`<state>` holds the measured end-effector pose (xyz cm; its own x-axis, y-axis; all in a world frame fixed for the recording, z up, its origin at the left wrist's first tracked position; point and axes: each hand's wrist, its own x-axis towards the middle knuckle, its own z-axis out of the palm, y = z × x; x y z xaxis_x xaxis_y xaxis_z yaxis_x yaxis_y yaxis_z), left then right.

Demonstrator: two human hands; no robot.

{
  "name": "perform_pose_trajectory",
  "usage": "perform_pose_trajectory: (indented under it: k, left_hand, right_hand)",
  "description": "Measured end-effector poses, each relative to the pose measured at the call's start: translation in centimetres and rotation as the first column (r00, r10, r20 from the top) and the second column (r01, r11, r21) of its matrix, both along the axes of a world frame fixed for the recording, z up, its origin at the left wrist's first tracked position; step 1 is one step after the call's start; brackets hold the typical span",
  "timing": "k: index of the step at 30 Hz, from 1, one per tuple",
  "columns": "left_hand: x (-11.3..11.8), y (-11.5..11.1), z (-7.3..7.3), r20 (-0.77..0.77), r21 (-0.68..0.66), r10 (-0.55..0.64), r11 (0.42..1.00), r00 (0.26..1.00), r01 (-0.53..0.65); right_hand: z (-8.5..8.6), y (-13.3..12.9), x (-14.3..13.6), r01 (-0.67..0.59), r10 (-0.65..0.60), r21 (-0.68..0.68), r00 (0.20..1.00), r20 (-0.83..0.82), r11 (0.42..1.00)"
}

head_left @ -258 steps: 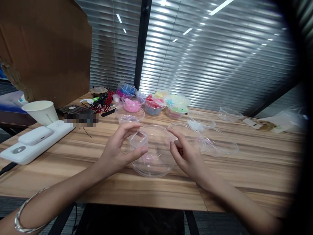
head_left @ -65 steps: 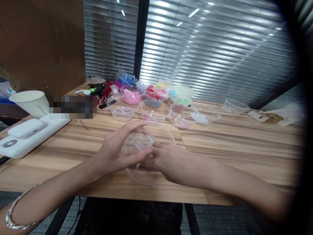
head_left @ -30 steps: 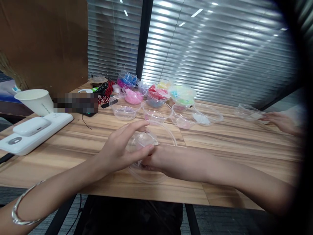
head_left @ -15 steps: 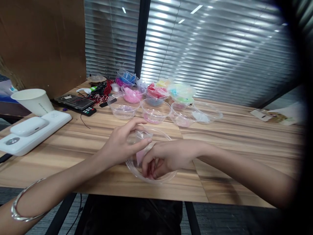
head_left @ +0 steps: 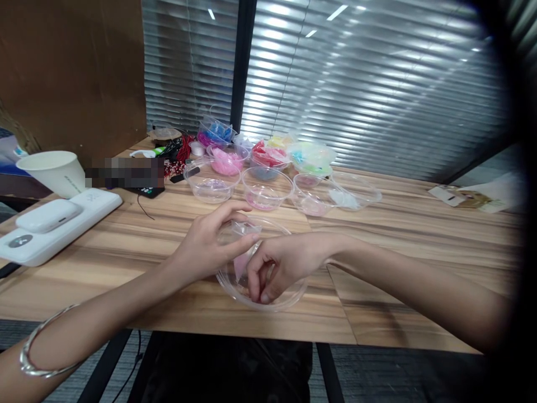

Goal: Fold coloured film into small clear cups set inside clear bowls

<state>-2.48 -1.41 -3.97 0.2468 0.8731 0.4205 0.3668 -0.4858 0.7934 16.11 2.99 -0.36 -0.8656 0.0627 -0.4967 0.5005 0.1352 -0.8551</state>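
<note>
The handling looks partway through: some pink matter sits low in a small clear plastic bag, which stands upright inside the rim of a wide, round, clear plastic bowl on the brown wood-grained surface; beyond it, a row of three round, clear plastic tubs shows pinkish traces within; how much is left, I cannot tell; the left hand curves loosely around the bag, thumb across its front, apparently holding it; the right hand bends down into the bowl, fingertips nearly together; whether they grip anything is unclear.
</note>
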Motion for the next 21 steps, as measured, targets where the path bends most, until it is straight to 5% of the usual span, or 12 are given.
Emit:
perform_pose_trajectory:
  k: [14,21]
  left_hand:
    - [0.0,-0.2,-0.1,-0.003,0.02,-0.007,1.0,1.0,0.007]
    - [0.0,-0.2,-0.1,-0.016,0.022,0.002,1.0,1.0,-0.002]
  right_hand:
    - [-0.1,-0.4,0.2,-0.021,0.024,0.03,0.993,-0.116,0.999]
    - [-0.3,-1.2,0.3,-0.034,0.071,0.215,0.983,-0.17,0.976]
